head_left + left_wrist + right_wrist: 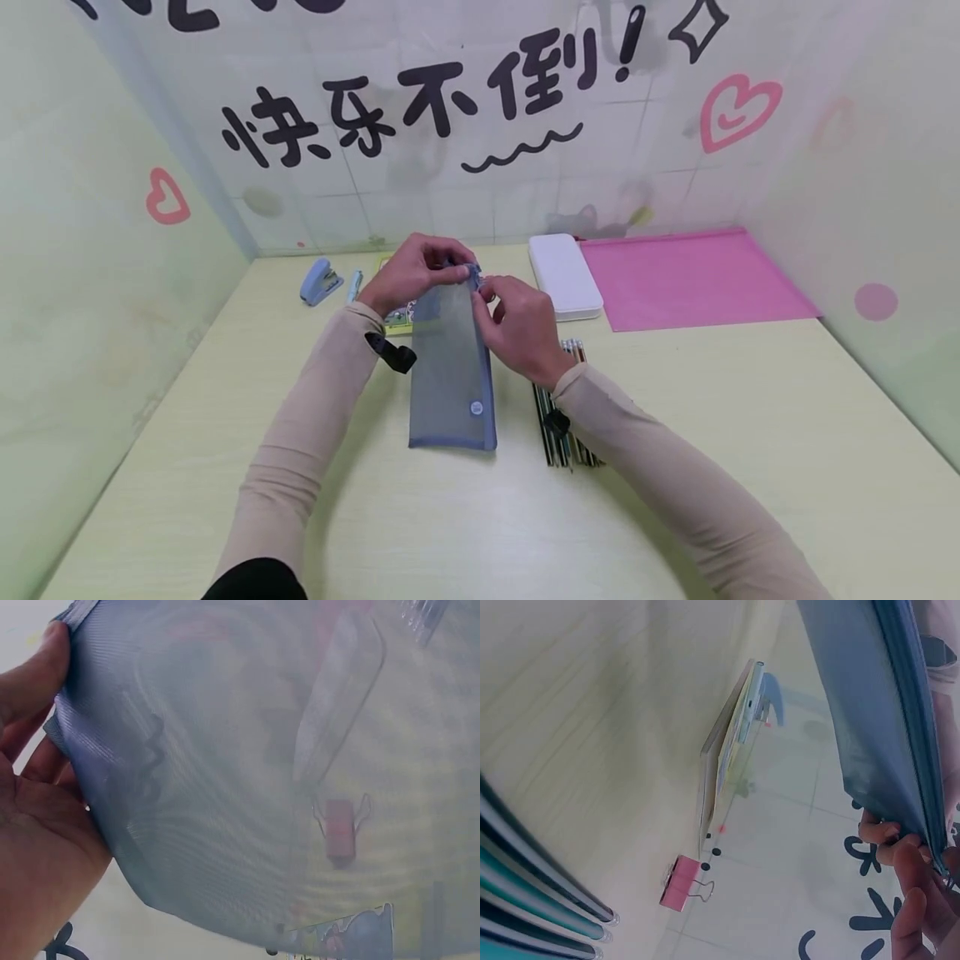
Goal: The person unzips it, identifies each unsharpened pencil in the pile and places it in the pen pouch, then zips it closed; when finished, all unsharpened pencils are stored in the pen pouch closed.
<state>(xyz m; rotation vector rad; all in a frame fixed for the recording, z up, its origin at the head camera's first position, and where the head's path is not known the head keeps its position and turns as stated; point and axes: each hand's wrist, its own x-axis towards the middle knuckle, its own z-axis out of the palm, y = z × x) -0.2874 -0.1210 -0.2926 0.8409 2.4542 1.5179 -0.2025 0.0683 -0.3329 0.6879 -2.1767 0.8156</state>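
A blue-grey see-through mesh zip pouch (446, 375) hangs upright above the table. My left hand (416, 271) grips its top corner, thumb in front; in the left wrist view the pouch (210, 787) spreads out from that hand (45, 825). At the same top end, my right hand (521, 325) pinches the zip edge between thumb and forefinger. The dark blue zip runs down the pouch's right side, and a small round white label shows near the bottom. Below my right wrist lies a bundle of several pencils (549, 429), partly hidden by the sleeve.
At the back left sit a blue stapler (321, 283), a slim light-blue item (355, 286) and a yellow-edged booklet (401, 321) behind the pouch. A white case (566, 275) and a pink folder (697, 283) lie back right. A pink binder clip (679, 883) stands near the wall.
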